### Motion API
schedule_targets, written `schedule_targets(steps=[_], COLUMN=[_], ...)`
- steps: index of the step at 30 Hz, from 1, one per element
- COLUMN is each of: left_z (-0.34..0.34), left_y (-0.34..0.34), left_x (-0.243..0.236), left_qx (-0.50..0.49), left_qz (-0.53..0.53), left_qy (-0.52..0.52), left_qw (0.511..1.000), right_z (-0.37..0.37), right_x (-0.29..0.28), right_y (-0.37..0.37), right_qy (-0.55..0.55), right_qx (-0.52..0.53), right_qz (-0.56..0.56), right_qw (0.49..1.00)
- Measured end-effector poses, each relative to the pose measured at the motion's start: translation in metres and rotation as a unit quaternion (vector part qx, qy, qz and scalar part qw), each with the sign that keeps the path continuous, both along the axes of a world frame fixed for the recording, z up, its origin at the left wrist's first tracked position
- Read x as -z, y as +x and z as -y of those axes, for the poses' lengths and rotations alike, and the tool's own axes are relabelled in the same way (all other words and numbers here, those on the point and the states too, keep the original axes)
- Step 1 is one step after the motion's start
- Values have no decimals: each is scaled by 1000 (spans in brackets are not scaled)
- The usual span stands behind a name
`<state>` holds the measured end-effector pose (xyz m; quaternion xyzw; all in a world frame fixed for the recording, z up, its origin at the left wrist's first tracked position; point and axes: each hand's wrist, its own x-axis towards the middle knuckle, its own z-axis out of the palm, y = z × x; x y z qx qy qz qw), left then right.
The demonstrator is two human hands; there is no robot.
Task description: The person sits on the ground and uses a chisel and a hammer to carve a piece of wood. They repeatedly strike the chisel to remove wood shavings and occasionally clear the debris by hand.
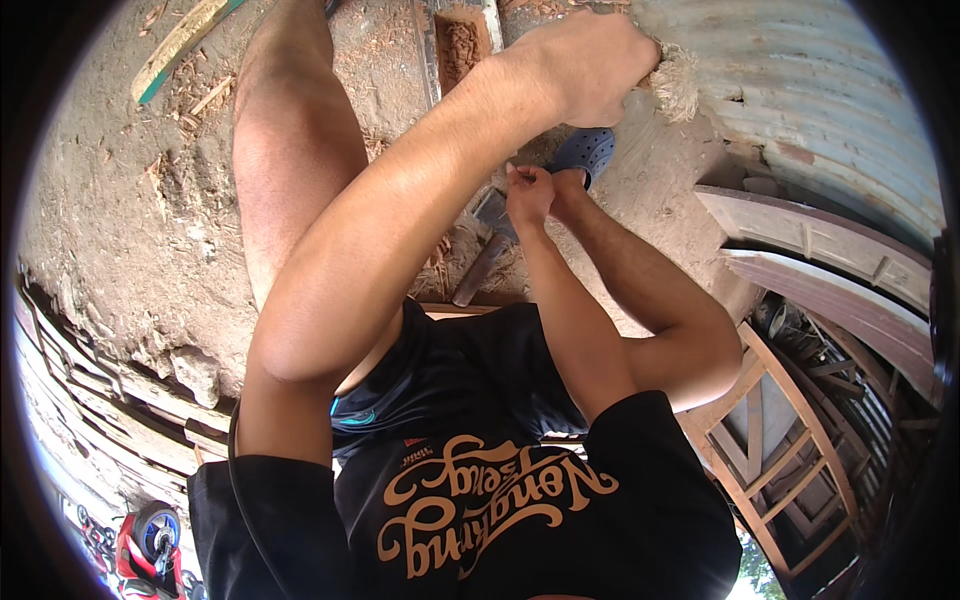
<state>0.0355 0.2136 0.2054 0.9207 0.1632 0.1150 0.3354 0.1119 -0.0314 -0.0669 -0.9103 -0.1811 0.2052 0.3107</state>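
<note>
My left arm reaches across to the upper right. My left hand (600,68) is closed in a fist with its back toward me, so whatever it holds is hidden. Beside its knuckles shows a pale tuft of fibres (677,85); I cannot tell whether the hand touches it. Lower down, my right hand (530,195) has thumb and fingers pinched together, and what is in them is too small to name. Just left of that hand lies a tool with a flat dark head and a brownish handle (482,268), partly covered by the hand.
A wooden trough (462,55) of reddish shavings stands beyond my left forearm. My right foot wears a blue clog (588,152). Corrugated metal (830,90), panels (820,235) and a wooden frame (790,470) line the right. A green-edged plank (180,48) lies upper left.
</note>
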Motion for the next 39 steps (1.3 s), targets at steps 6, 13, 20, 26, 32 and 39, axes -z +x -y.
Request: schedule_targets(steps=[6, 13, 20, 26, 32, 39], left_z=[2, -7, -5, -6, -6, -9], left_y=[2, 0, -7, 2, 1, -6], left_x=[1, -4, -6, -1, -2, -7], left_qx=[6, 40, 36, 40, 48, 54], left_qz=[-2, -28, 29, -25, -13, -14], left_qy=[-2, -89, -55, -100, -80, -99], left_qw=[1000, 995, 997, 994, 996, 994], right_z=[-6, -12, -22, -40, -45, -33], right_x=[-1, 1, -16, -32, -16, 0], right_y=[7, -12, -4, -4, -13, 1], right_qy=[-16, -7, -75, -128, -171, -102], right_qx=[-30, -85, -185, -287, -349, -362], right_qz=[2, -49, -33, 10, 82, 63], right_qw=[999, 995, 979, 949, 918, 925])
